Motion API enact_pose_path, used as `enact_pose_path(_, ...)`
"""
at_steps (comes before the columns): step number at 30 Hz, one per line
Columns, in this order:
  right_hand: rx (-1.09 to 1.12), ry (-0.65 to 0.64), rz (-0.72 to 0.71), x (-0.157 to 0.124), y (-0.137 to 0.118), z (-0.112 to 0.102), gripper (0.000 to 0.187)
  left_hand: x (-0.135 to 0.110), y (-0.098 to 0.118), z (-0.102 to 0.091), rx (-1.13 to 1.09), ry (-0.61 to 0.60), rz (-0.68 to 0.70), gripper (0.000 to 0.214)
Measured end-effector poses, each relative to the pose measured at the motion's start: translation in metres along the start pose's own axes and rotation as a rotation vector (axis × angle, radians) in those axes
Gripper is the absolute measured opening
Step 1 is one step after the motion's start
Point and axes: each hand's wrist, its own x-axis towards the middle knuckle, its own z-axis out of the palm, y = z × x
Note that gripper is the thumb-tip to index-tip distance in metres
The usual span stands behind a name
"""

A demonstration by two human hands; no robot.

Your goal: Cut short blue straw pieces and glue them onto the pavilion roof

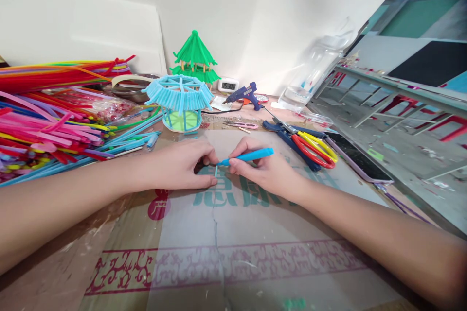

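On the translucent sheet (189, 233), the right hand (272, 170) pinches a blue pen (251, 155) by a short strip (216, 172) near the left hand (178, 163) (its grip I cannot tell); behind, the blue pavilion (178, 100) has posts and eaves, its top seemingly unfinished.

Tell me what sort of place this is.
Most likely a craft workshop or studio: bundles of colourful pipe cleaners lie at the left, a blue glue gun sits towards the back, and a small green pavilion-like model stands by the wall.

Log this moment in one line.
left hand: at thin blue strip | right hand: holding blue pen-shaped tool | behind: blue roofed model, glue gun
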Motion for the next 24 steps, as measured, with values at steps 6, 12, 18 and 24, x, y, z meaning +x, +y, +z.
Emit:
enact_pose_path(6, 0.013, -0.024, 0.010, -0.0019, -0.0009, -0.0011, 0.016, -0.0005, -0.0002, 0.0004, -0.004, -0.003, 0.000, 0.030)
enact_pose_path(12, 0.008, 0.009, -0.016, -0.0001, 0.0018, 0.0001, 0.014, -0.0001, -0.0011, 0.0017, -0.005, 0.004, -0.002, 0.032)
enact_pose_path(18, 0.013, -0.021, -0.026, -0.0005, 0.0011, 0.0000, 0.016, -0.0003, 0.0000, 0.0011, -0.006, -0.003, -0.006, 0.030)
enact_pose_path(24, -0.079, 0.014, -0.123, -0.0017, 0.0019, 0.0002, 0.011, 0.0001, -0.0012, 0.0013, -0.021, -0.002, -0.007, 0.031)
